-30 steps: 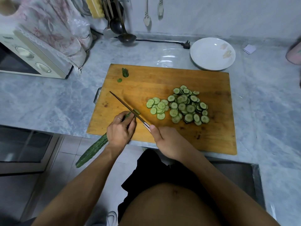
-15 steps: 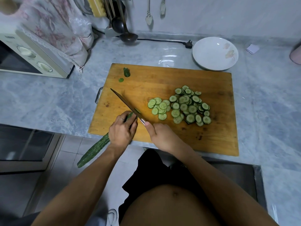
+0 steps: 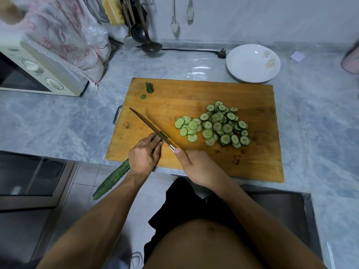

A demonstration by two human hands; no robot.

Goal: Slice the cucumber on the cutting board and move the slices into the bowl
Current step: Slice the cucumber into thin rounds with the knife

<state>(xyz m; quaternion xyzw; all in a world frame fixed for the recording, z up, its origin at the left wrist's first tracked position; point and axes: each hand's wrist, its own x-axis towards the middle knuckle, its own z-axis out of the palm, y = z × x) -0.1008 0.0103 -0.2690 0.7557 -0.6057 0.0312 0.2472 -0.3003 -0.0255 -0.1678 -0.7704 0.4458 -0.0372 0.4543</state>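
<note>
No legible text, label, brand, number or sign appears in the head view. The microwave (image 3: 38,72) panel carries two dials, but any markings around them are too blurred to read.

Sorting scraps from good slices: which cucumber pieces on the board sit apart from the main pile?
The dark stub end and the small green bit beside it, at the cutting board's far-left corner, well away from the slices.

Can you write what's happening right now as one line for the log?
step: slicing | left hand: holds cucumber | right hand: grips knife | slices: on cutting board | bowl: no slices
</note>
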